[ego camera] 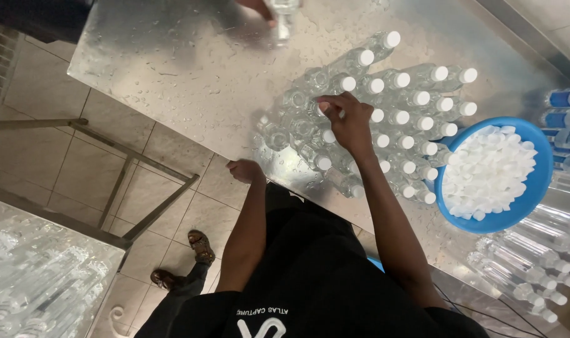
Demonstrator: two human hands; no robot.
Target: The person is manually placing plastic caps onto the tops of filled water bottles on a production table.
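Note:
A cluster of small clear plastic bottles (385, 119) stands on a wet metal table (172, 69). Most carry white caps; a few at the cluster's left side (295, 99) are uncapped. My right hand (347, 122) reaches over the cluster, and its fingertips pinch a white cap (323, 107) on top of one bottle. My left hand (245, 170) is curled into a fist at the table's near edge, just left of the bottles, with nothing visible in it.
A blue bowl (535, 200) full of white caps sits right of the cluster. Capped bottles (529, 263) lie beyond it, with blue-labelled bottles (564, 100) at the far right. Another person's hand (259, 7) holds a bottle (284, 22) at the top edge. More clear bottles (41, 275) lie at the lower left.

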